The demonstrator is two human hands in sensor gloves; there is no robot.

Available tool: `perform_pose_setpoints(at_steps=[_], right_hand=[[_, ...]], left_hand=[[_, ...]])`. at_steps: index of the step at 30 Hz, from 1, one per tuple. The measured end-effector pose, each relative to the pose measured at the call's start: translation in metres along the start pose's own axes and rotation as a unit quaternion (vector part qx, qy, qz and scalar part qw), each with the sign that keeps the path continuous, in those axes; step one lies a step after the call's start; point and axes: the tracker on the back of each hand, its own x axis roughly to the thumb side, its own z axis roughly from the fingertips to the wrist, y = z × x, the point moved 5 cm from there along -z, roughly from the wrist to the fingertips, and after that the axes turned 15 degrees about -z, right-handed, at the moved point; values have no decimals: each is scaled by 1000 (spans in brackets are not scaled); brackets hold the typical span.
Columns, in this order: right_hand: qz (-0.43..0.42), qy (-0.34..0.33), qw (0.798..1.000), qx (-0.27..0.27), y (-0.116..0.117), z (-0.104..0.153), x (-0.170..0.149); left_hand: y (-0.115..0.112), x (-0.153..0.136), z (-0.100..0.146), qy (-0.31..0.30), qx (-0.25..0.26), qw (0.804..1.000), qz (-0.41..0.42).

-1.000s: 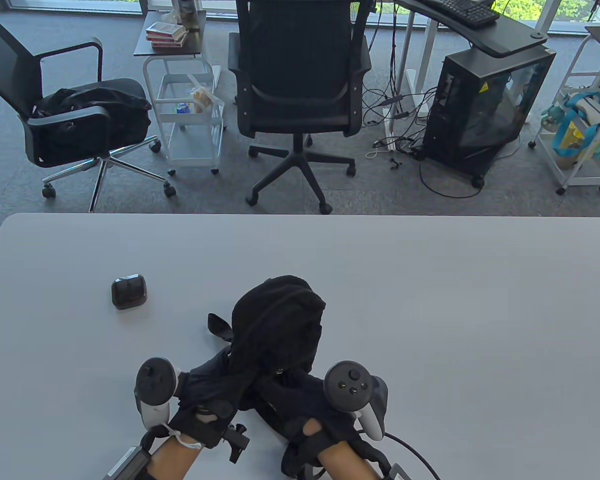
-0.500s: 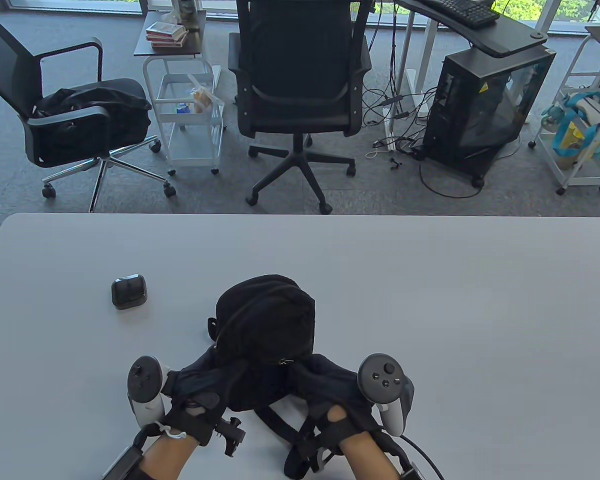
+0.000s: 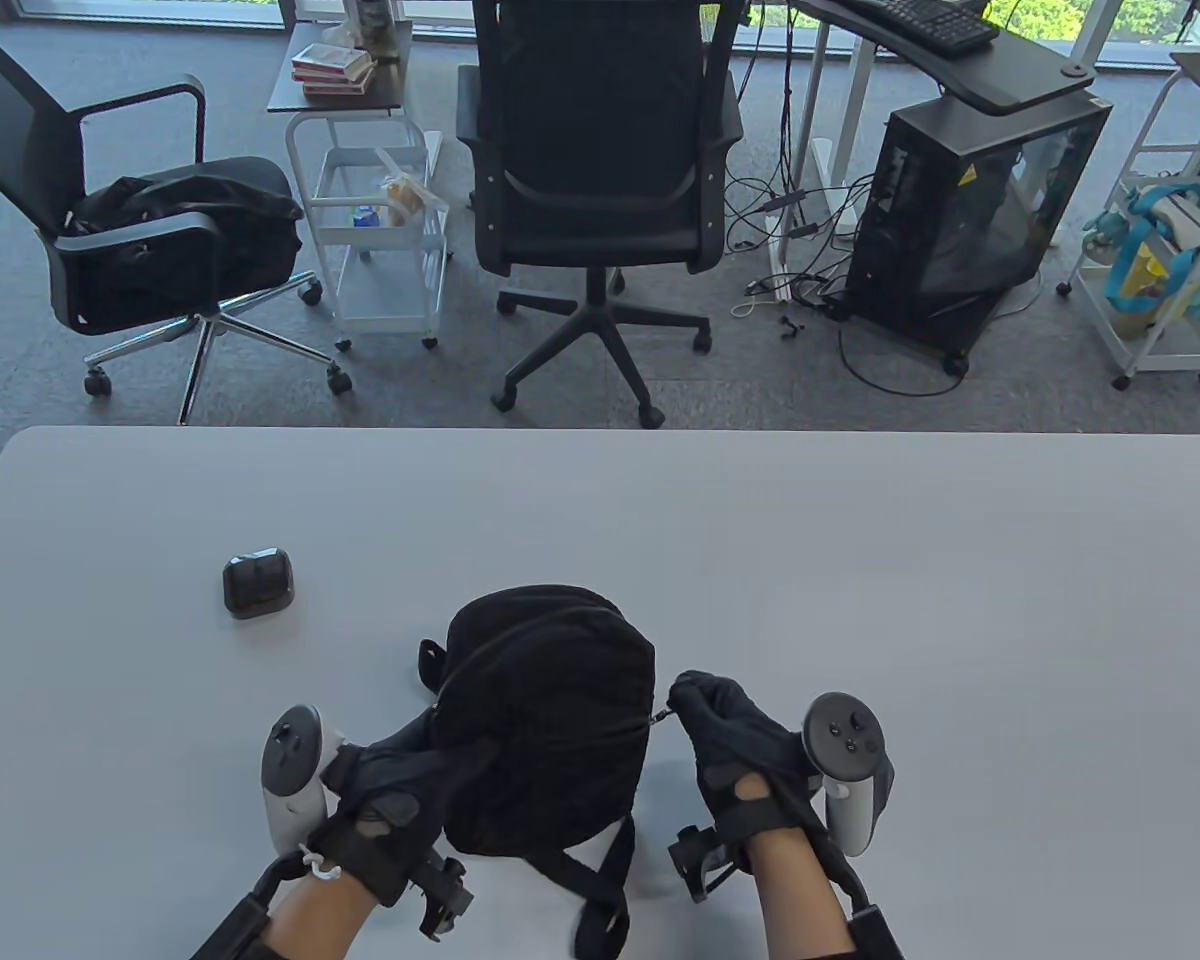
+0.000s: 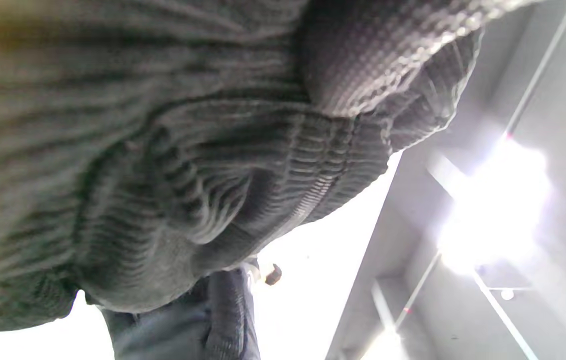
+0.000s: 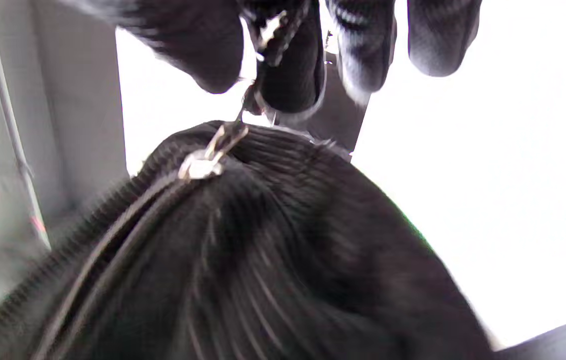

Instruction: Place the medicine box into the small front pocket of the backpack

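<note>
Working the zipper stage, judging by layout: medicine box [image 3: 258, 583] sitting untouched on the surface [image 3: 860, 600], left of centre in the table view, well apart from the backpack [image 3: 545, 720] at bottom centre. Left hand [image 3: 385, 795] pressing against the backpack's left flank at lower left, apparently bracing it so the fabric resists the pull; whether fingers are clenched on cloth or just resting flat, cannot tell, since the left wrist view is showing only ribbed black fabric filling the frame. Right hand [image 3: 735, 730] pinching the zipper pull [image 5: 218, 145] at the backpack's right edge; right wrist view showing fingertips [image 5: 283, 65] at top centre closed on the pull tab, metal slider sitting on the zip track running down to lower left. Pulling sideways along the track, probably to open the front pocket before fetching the box. Not confirming which pocket this zip serves: not readable from these views. Watching for the bag sliding or fabric snagging in the slider if bracing slips.
</note>
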Motion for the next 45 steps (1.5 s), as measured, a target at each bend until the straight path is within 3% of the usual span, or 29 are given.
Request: perform_pose_setpoints(at_steps=[3, 7, 14, 17, 22, 26, 32, 36, 39, 42, 44, 45], right_hand=[[-88, 38, 994, 49, 5, 1, -14], [-136, 98, 970, 175, 38, 3, -33], [-248, 112, 933, 238, 68, 8, -36], [-272, 76, 936, 211, 65, 5, -26], [-232, 42, 954, 185, 63, 6, -14], [-245, 9, 953, 180, 67, 7, 2], [-243, -32, 955, 168, 60, 9, 20], [-239, -47, 958, 151, 55, 10, 25], [-223, -65, 965, 124, 48, 10, 29], [-228, -76, 966, 96, 39, 8, 32], [-235, -74, 966, 78, 34, 8, 33], [-233, -76, 967, 64, 30, 8, 33]], left_hand=[[-1, 0, -1, -6, -28, 999, 34], [-3, -2, -2, -7, -44, 994, 95], [-1, -10, -2, 11, -59, 991, 123], [2, -13, -2, 18, -47, 993, 106], [2, -19, -1, 34, -42, 993, 102], [6, -19, -2, 37, -31, 996, 76], [16, -8, -3, 20, -3, 996, -90], [27, -9, -6, 31, 14, 990, -134], [49, -16, -11, 56, 42, 982, -175], [84, -22, -21, 87, 114, 971, -192], [111, -23, -28, 120, 161, 948, -248], [126, -22, -34, 138, 176, 921, -318]])
